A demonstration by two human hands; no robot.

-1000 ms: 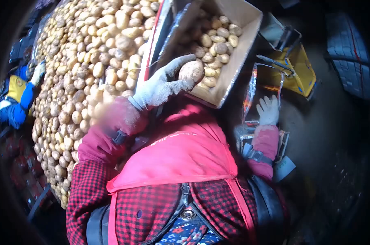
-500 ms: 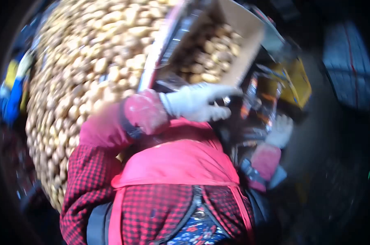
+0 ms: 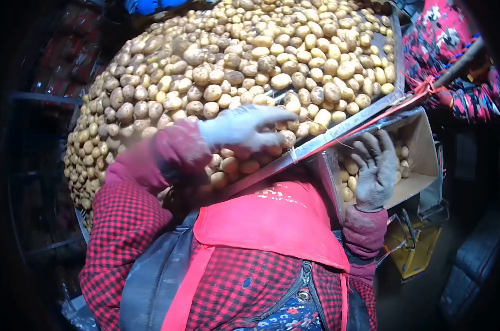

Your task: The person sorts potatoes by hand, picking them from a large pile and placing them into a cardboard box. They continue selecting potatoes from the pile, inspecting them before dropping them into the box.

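Observation:
My left hand [image 3: 244, 129], in a white glove and blurred by motion, reaches with fingers stretched flat over the potatoes [image 3: 261, 60] at the near edge of a big sorting table; I see nothing gripped in it. My right hand [image 3: 376, 168], in a grey dirty glove, is raised with fingers spread in front of a cardboard box [image 3: 424, 165] that holds some potatoes [image 3: 346, 179]. It holds nothing. The box sits just below the table's metal rim [image 3: 344, 131].
Another person's red patterned sleeve [image 3: 462, 38] reaches in at the top right beyond the rim. A yellow metal frame [image 3: 413, 251] stands under the box. Dark crates [image 3: 56, 71] line the left side. My red apron and checked jacket fill the bottom.
My view has swung left toward the potato table. My left hand let the potato go at the box and moved back over the pile. My right hand rose from the foil-lined bin to the box.

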